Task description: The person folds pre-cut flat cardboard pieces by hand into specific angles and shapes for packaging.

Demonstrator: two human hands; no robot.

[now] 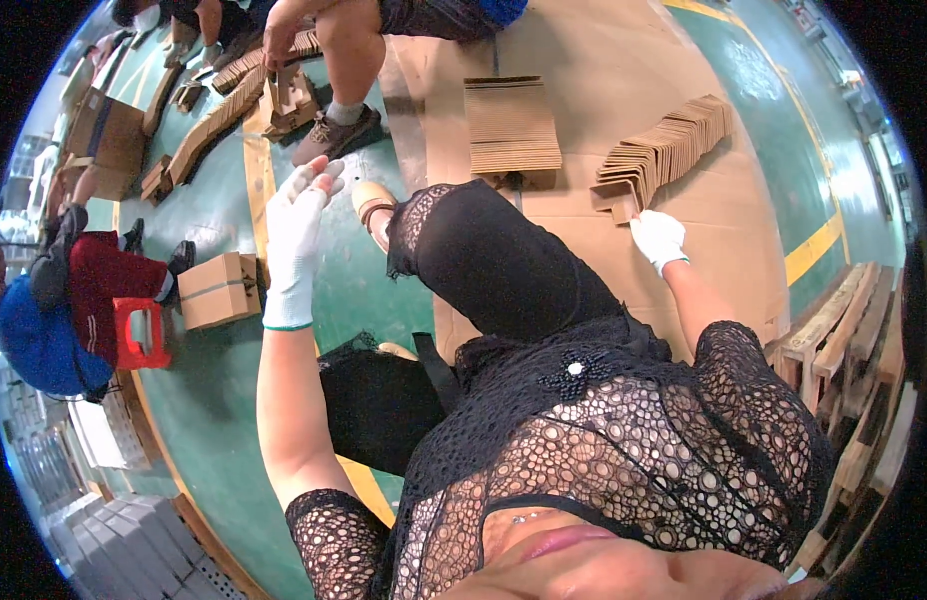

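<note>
My left hand [296, 235], in a white glove with bare fingertips, is raised over the green floor with its fingers stretched and nothing in them. My right hand [660, 240], also gloved, pinches the edge of a folded cardboard piece [616, 197] at the near end of a curved row. That row of folded cardboard pieces [674, 145] leans in overlapping layers on a flat cardboard sheet [584, 60]. Left of it stands a neat stack of cardboard pieces [512, 125], apart from both hands.
Ahead on the left, a co-worker's leg [352, 60] and shoe stand beside more cardboard rows [219, 120]. Another person [54, 310] sits at far left near a red stool [144, 330] and a carton [219, 290]. Wooden pallets [834, 340] stand at my right.
</note>
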